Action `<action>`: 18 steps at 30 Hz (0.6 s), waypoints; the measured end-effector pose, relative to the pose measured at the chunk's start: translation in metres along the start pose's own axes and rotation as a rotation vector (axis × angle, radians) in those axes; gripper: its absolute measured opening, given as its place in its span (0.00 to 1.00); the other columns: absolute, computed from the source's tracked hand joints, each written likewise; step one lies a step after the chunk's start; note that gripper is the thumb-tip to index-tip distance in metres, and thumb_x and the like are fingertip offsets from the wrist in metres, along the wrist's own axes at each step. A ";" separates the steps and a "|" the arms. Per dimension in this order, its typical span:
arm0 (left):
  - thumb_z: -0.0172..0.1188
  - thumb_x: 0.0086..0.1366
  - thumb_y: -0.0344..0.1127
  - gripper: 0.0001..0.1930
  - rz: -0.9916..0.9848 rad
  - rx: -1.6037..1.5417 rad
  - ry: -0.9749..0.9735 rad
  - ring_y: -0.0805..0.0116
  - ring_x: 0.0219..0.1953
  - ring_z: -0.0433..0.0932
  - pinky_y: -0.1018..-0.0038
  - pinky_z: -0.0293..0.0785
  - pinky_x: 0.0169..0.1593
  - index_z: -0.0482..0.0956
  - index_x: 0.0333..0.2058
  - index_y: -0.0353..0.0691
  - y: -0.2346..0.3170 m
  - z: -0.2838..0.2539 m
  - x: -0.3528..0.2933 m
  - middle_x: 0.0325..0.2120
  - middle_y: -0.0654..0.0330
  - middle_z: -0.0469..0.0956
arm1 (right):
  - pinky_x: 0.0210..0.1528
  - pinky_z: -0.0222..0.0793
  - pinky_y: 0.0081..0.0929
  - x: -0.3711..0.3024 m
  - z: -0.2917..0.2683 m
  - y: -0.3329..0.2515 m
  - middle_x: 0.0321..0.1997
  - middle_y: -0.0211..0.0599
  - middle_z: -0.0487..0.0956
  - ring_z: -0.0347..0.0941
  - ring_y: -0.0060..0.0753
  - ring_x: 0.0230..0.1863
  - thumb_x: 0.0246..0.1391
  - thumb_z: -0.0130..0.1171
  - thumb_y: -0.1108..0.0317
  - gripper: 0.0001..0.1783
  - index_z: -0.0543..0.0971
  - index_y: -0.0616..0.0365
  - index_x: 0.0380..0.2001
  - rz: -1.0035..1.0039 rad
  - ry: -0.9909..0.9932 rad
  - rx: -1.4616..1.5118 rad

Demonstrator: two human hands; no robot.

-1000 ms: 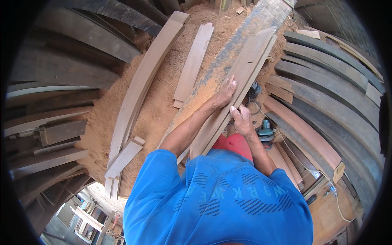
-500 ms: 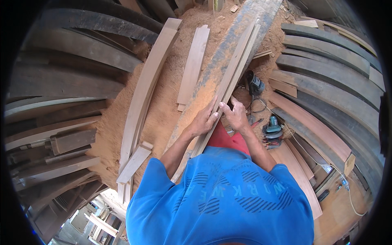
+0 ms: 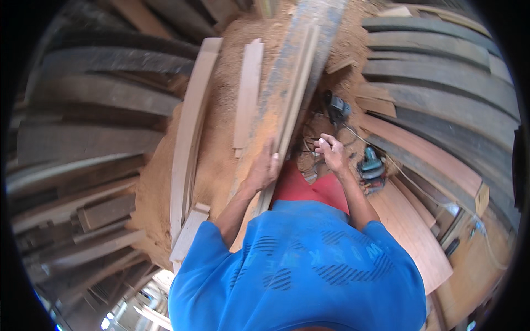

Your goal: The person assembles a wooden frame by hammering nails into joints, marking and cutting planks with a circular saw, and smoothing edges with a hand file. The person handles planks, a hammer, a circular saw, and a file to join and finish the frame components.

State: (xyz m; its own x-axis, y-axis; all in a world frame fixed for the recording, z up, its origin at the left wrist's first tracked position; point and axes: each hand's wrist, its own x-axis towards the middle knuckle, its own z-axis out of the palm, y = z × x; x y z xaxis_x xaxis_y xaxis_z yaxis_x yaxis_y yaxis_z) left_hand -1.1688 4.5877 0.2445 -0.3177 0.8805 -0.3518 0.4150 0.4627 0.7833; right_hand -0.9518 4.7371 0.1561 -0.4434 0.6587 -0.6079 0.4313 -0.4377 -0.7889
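Timber lies everywhere: dark stacked planks (image 3: 94, 105) at the far left, then a pale curved board (image 3: 187, 138) resting on a mound of sawdust (image 3: 221, 165), with a shorter pale strip (image 3: 247, 94) just beside it. At centre, a long narrow board (image 3: 292, 88) runs away from the person, lying on the sawdust-covered bench. The left hand (image 3: 264, 170) is pressed against the near end of this board, fingers wrapped over its edge in a closed hold, the forearm reaching up from the blue shirt with the elbow bent. To handle the board well here, the palm should stay flat along the edge, so that the long piece does not twist or swing at its far end. The right hand (image 3: 331, 151) is raised just right of the board, apart from it, fingers curled; it appears to pinch a thin cord or small object, though the view is too poor to tell. Further right, two power tools (image 3: 371, 165) sit among trailing cables, near reddish boards (image 3: 419, 160) leaning at the right side.
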 end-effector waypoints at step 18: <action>0.63 0.64 0.26 0.17 -0.337 0.104 0.166 0.66 0.41 0.81 0.70 0.77 0.47 0.75 0.52 0.32 0.018 0.020 0.034 0.40 0.56 0.82 | 0.46 0.74 0.40 -0.110 -0.163 0.337 0.36 0.54 0.83 0.80 0.51 0.42 0.56 0.57 0.56 0.18 0.82 0.63 0.31 0.674 0.295 -0.293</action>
State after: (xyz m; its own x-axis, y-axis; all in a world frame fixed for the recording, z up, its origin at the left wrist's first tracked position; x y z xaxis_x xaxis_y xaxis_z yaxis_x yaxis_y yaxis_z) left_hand -1.1551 4.6279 0.2370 -0.5811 0.6525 -0.4864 0.3452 0.7388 0.5787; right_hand -0.6298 4.6165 -0.0279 0.1961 0.4621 -0.8649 0.7402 -0.6483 -0.1786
